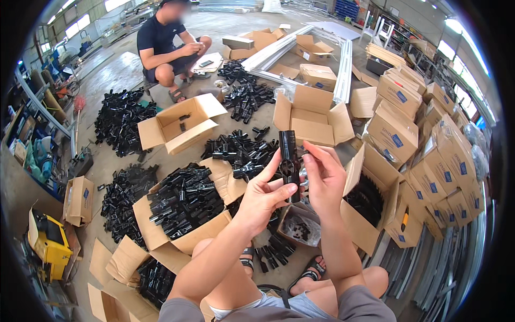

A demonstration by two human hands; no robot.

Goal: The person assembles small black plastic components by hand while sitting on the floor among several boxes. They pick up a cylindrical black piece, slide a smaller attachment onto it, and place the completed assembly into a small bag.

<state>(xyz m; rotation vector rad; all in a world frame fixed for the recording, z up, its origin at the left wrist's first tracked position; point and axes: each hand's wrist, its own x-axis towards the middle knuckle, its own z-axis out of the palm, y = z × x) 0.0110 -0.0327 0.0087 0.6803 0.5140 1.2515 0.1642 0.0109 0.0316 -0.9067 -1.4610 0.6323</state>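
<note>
In front of me my left hand (261, 199) grips an upright black tubular fitting (288, 147) with a round hole partway down, its thumb pressed across the lower end. Close against the right side of that fitting is my right hand (326, 181), thumb and fingertips pinched together. Whatever small dark piece it holds is too small to make out. Below my hands stands a small open box (310, 221) lined with clear plastic, with small black parts inside. A large open carton (185, 201) to the left is heaped with similar black fittings.
Loose black fittings lie in piles (124, 121) on the floor. Open cartons (179, 126) stand ahead, and another (370, 198) with black parts at right. Stacked closed cartons (394, 131) and metal profiles (407, 268) line the right. A person (169, 45) squats far left; a yellow case (48, 244) stands left.
</note>
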